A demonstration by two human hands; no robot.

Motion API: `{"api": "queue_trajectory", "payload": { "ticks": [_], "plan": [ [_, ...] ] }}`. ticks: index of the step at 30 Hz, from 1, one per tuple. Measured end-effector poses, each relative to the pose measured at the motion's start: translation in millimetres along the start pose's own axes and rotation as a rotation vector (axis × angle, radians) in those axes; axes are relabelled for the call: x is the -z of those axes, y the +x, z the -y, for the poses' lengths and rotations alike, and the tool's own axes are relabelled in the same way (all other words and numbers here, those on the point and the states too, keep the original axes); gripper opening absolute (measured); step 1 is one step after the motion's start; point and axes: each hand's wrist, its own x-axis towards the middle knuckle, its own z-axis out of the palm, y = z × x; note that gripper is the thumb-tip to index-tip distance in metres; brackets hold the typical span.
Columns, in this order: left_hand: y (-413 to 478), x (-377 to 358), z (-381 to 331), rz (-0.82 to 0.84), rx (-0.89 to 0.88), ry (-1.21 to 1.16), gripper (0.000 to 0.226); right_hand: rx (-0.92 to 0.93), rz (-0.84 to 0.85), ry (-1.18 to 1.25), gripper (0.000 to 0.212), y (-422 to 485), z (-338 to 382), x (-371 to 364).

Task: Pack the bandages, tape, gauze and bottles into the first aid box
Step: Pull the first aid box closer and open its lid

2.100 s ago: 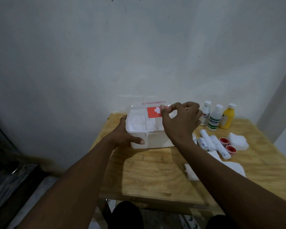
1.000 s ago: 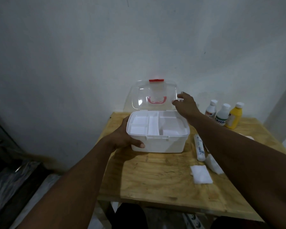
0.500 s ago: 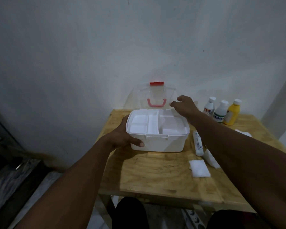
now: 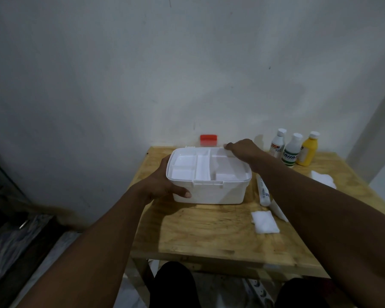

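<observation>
The white first aid box (image 4: 209, 192) stands open on the wooden table (image 4: 209, 236), and its divided inner tray (image 4: 202, 168) holds nothing. The clear lid is folded back behind the box; only its red latch (image 4: 208, 140) shows plainly. My left hand (image 4: 162, 185) grips the box's left side. My right hand (image 4: 241, 151) rests at the back right rim, fingers pinched on the lid's edge. Right of the box lie a white bandage roll (image 4: 262, 192) and a gauze pad (image 4: 264, 222). Three bottles stand at the back right: white (image 4: 277, 144), green-labelled (image 4: 291, 152) and yellow (image 4: 307, 152).
More white gauze (image 4: 322, 178) lies near the table's right side, partly hidden by my right forearm. A flat white packet (image 4: 278, 211) sits beside the roll. The wall rises just behind the table. The floor drops away to the left.
The lid went from shut to fully open and has now tipped back behind the box. My right hand followed it down to the back rim. My left hand has stayed on the box.
</observation>
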Motion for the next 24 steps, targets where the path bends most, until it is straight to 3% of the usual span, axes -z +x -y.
{"api": "queue_trajectory", "payload": {
  "ticks": [12, 24],
  "plan": [
    [-5, -4, -4, -0.010, 0.011, -0.046, 0.132, 0.055, -0.027, -0.117, 0.044, -2, 1, -4],
    [-12, -9, -13, -0.006, -0.021, -0.043, 0.131, 0.146, -0.255, -0.219, 0.046, -4, -4, -3]
  ]
}}
